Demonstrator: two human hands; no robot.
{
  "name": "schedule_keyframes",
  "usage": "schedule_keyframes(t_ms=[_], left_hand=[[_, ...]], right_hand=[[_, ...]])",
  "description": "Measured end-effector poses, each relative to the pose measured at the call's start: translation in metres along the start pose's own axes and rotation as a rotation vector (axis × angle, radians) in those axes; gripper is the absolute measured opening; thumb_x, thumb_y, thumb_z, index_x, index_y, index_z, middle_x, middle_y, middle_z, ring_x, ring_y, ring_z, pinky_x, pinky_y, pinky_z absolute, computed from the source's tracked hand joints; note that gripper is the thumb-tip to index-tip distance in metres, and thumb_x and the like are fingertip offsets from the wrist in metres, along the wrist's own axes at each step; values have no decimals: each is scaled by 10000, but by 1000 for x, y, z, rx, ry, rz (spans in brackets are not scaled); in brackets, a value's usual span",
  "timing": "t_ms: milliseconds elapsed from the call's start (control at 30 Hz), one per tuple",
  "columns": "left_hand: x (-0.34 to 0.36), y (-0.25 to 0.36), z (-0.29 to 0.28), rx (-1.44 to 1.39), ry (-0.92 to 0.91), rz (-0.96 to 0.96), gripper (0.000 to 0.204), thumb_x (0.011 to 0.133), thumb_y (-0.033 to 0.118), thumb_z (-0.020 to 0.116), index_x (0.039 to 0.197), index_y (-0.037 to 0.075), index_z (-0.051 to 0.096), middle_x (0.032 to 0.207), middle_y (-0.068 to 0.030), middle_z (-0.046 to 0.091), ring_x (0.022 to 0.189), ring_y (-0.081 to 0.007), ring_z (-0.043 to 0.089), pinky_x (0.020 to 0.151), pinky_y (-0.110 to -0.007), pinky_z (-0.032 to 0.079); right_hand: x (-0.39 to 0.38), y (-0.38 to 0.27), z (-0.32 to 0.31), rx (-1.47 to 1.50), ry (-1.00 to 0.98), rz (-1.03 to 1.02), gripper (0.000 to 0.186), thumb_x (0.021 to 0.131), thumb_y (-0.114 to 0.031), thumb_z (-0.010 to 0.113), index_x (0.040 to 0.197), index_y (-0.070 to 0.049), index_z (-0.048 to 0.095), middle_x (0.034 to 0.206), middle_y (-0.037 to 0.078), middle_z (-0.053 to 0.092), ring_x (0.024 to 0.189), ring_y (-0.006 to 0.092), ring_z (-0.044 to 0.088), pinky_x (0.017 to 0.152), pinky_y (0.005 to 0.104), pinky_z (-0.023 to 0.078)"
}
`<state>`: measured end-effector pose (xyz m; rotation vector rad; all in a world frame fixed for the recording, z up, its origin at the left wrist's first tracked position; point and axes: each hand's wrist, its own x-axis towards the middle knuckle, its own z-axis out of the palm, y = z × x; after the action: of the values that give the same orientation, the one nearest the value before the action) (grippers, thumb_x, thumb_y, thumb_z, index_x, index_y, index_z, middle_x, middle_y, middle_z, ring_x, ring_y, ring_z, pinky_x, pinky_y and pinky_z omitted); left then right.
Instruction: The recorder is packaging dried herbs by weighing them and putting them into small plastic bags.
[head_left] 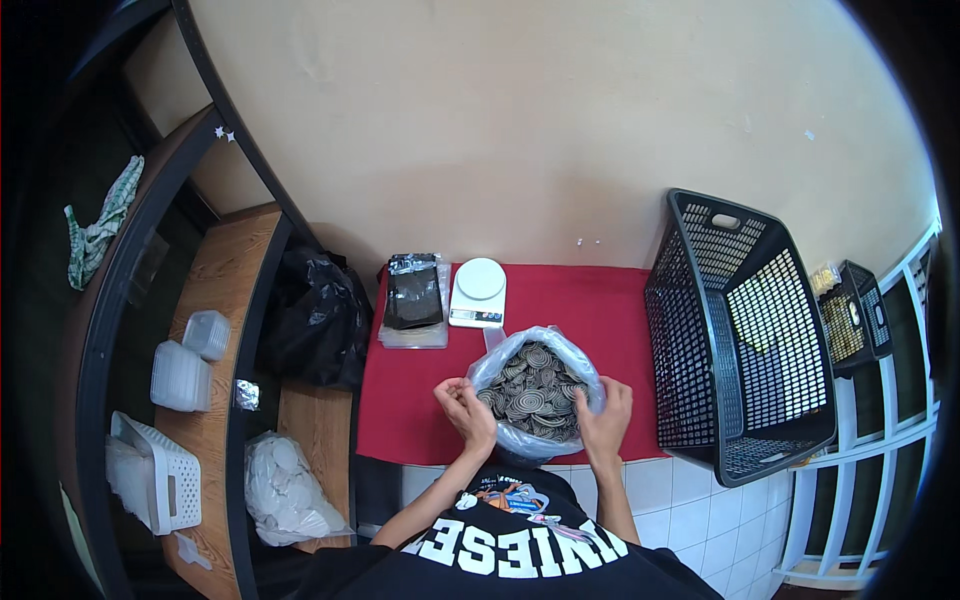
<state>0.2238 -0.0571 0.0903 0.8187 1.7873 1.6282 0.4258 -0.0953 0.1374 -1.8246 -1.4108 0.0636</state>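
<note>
A clear plastic bag (535,342) full of dark round pieces with pale spiral patterns (532,395) stands open near the front edge of the red cloth-covered table (410,405). My left hand (465,412) pinches the bag's rim on its left side. My right hand (606,420) grips the rim on the right, thumb toward the inside. Behind the bag are a white kitchen scale (480,290) and, to its left, a stack of dark and clear flat pouches (413,300).
A large black crate (735,440) is on the right, a smaller one (865,310) beyond it. Left: wooden shelves with clear containers (180,378), a white basket (175,490), a green-checked cloth (100,225), a black bag (310,310) and a bag of pale discs (290,485). A wall rises behind.
</note>
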Motion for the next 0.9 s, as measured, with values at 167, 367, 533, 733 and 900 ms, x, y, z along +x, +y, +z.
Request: schedule_keyframes(t_ms=[167,367,533,733,900], left_hand=[[6,38,-3,469,-30,753,175,956,140,668,1068,10,631,1019,-139,602,940,-274,591,875,-415,464],[51,21,1,551,-463,624,144,893,105,680,983,20,753,839,-144,695,827,-377,662,783,-477,511],[104,-21,27,333,-636,227,138,928,58,666,960,-27,769,779,-138,746,677,-234,700,648,-370,532],[117,-26,46,443,-653,258,236,966,200,682,978,-26,749,780,-164,730,715,-314,694,718,-441,541],[100,25,62,211,-775,561,231,947,184,714,1007,-35,754,904,-202,757,825,-340,738,773,-431,558]], right_hand=[[31,16,17,-9,-65,15,235,902,-77,716,1107,38,711,926,201,691,822,361,684,770,438,545],[71,34,26,284,-262,277,233,907,40,569,1064,71,738,770,183,730,700,223,714,645,370,545],[79,88,73,836,-474,710,181,924,-47,531,874,23,691,619,7,568,515,105,486,471,287,353],[88,58,78,316,-264,224,272,966,-203,537,889,7,691,784,128,692,720,229,679,656,378,521],[99,29,67,486,-257,-160,211,883,-149,757,1018,14,756,837,159,728,772,299,715,761,392,560]])
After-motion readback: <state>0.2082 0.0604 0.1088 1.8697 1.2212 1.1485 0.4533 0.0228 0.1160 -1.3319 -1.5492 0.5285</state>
